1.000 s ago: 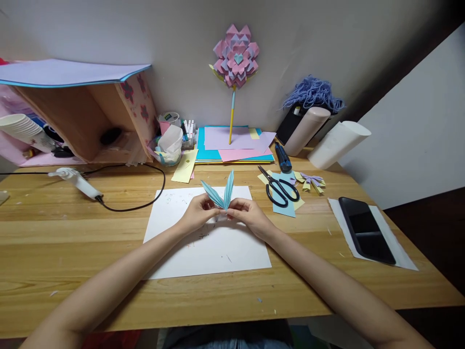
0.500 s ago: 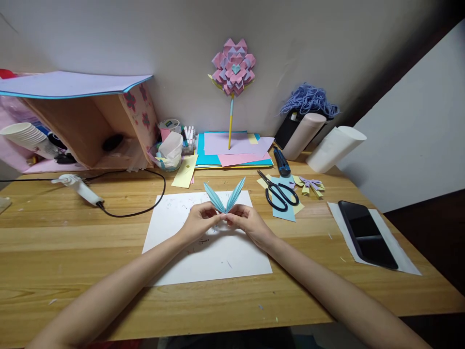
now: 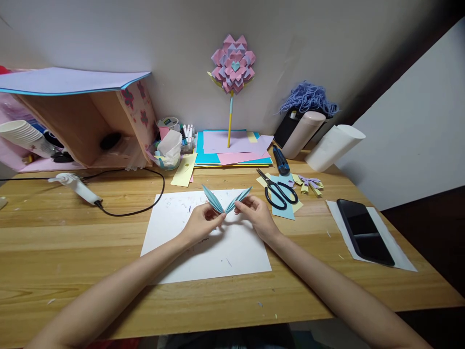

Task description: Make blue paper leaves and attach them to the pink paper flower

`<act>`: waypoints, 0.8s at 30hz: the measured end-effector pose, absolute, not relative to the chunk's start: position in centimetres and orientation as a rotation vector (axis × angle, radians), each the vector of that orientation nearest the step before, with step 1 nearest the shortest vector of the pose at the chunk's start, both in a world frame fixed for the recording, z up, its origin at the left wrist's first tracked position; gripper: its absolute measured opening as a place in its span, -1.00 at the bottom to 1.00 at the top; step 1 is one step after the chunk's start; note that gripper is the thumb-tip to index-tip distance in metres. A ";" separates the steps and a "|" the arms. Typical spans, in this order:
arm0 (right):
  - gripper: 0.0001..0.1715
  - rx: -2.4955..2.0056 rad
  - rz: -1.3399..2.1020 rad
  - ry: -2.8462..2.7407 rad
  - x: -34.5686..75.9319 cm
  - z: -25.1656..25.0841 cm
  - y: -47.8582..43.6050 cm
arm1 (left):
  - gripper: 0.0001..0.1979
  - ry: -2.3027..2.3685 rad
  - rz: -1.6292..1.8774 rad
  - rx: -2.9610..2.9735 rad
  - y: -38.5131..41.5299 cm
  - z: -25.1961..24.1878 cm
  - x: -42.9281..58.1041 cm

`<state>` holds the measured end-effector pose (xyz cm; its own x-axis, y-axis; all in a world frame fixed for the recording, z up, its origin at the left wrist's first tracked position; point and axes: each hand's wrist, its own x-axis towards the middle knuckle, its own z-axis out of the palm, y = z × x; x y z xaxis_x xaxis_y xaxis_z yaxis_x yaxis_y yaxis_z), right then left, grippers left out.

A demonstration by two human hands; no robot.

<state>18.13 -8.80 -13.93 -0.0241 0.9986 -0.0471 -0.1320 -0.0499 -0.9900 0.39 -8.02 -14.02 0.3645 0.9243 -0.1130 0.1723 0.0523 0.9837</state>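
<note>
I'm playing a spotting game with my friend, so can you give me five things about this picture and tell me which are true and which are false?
1. The left hand and the right hand both hold the pleated blue paper. True.
2. The scissors lie on the phone. False: they lie on pieces of coloured paper, apart from the phone.
3. The pink and purple paper flower has a light blue heart in its middle. True.
4. The big sheet under the hands is red. False: it is white, with small marks on it.
5. A black cord comes out of the white tool. True.
</note>
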 end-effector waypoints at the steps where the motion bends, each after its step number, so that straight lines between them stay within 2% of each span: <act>1: -0.71 -1.154 1.316 -1.107 18.2 -13.9 -8.8 | -0.71 1.073 0.789 1.416 -8.1 -14.1 0.4; 9: -0.64 -1.187 1.308 -1.067 18.0 -13.8 -8.8 | -0.70 1.078 0.852 1.353 -8.1 -13.7 0.5; 19: -0.74 -1.101 1.346 -1.164 17.9 -13.7 -9.0 | -0.72 1.066 0.853 1.422 -8.2 -13.8 0.6; 24: -0.66 -1.111 1.377 -1.113 18.1 -13.8 -8.9 | -0.72 1.067 0.850 1.393 -8.1 -13.7 0.6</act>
